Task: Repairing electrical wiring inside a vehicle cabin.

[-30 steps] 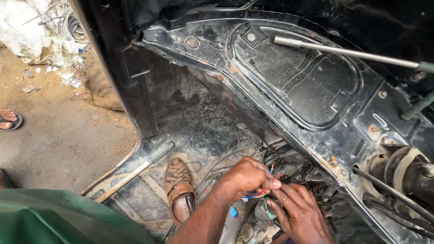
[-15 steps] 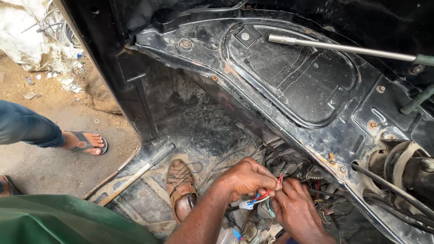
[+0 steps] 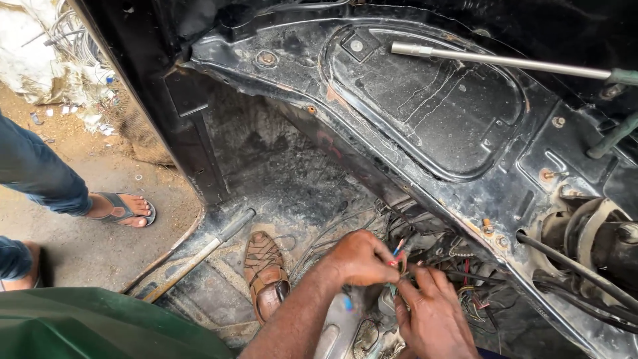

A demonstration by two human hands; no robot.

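Pinching a few thin red and blue insulated wires [image 3: 397, 252] between thumb and fingertips, the left hand [image 3: 359, 258] hangs low over the floor of a stripped black vehicle body; its grip is closed tight on the wire ends, which stick up just above the knuckles. The right hand [image 3: 432, 316] sits just below and to the right, its fingers [image 3: 413, 278] curled up against the same wires and touching the left hand's fingertips; how firmly it has hold of them cannot be told, since the fingers hide the contact. The wires run down into a tangled bundle of dark, red and green cables [image 3: 458, 279] lying on the dirty floor beside the hands.

A worn brown leather sandal [image 3: 264, 272] rests on the floor just left of the left forearm. Further left, a long rusty metal bar [image 3: 199, 256] lies along the door sill. Above the hands rises the dented black sheet-metal panel [image 3: 425, 100], with a slim bright steel rod [image 3: 498, 61] slanting across its upper part. At the right edge sits a grimy round metal hub with black hoses [image 3: 585, 239].

Outside the body, on sandy ground, another person's foot in a grey flip-flop [image 3: 123, 209] stands below a blue trouser leg [image 3: 40, 173]. Green cloth [image 3: 100, 326] fills the bottom left corner.
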